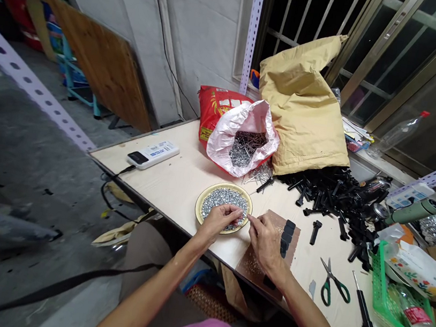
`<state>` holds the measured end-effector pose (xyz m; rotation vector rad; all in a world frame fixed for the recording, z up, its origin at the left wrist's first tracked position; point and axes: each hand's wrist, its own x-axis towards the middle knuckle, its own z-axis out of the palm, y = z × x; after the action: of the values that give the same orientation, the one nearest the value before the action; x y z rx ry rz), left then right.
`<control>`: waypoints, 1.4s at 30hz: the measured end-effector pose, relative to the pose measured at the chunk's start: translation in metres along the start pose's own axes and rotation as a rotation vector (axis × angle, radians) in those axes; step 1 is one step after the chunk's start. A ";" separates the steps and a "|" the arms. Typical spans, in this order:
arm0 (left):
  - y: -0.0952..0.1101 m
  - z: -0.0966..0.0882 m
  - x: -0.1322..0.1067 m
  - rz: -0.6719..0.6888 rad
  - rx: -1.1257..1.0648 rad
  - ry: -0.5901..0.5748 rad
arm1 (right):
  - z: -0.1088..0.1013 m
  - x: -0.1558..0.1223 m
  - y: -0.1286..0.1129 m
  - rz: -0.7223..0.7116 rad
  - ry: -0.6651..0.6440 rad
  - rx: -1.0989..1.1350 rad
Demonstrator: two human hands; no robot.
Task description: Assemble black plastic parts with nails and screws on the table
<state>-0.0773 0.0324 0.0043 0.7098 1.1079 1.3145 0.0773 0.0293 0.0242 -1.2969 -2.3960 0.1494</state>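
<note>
My left hand (221, 219) rests with curled fingers on the near rim of a yellow plate (201, 200) heaped with small silvery metal pieces; whether it grips any of them is hidden. My right hand (266, 239) is pinched shut just right of the plate, over a brown board (275, 217), holding something thin that I cannot make out. Several small black plastic pieces (287, 235) lie in a row on the board next to that hand.
An open white-lined bag of nails (245, 140) and a tan sack (304, 110) stand behind the plate. A heap of black plastic parts (335, 193) spreads right. Scissors (333, 285), a black tool (362, 308), a green basket (380, 294) and a power bank (153, 153) lie about.
</note>
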 end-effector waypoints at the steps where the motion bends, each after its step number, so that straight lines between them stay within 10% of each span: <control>1: -0.001 0.000 0.001 -0.035 -0.033 -0.010 | 0.000 -0.001 -0.001 0.000 0.011 -0.022; 14: -0.002 -0.004 0.002 -0.292 -0.290 -0.215 | -0.007 -0.003 -0.004 -0.033 0.073 -0.113; 23: -0.003 -0.001 -0.001 -0.263 -0.211 -0.156 | -0.012 -0.002 0.003 -0.127 0.074 -0.239; 42: 0.005 0.010 -0.012 -0.011 0.107 -0.039 | -0.015 0.000 0.012 0.060 -0.066 0.199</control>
<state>-0.0686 0.0236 0.0150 0.8040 1.1554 1.2346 0.0922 0.0346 0.0347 -1.2886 -2.3286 0.4432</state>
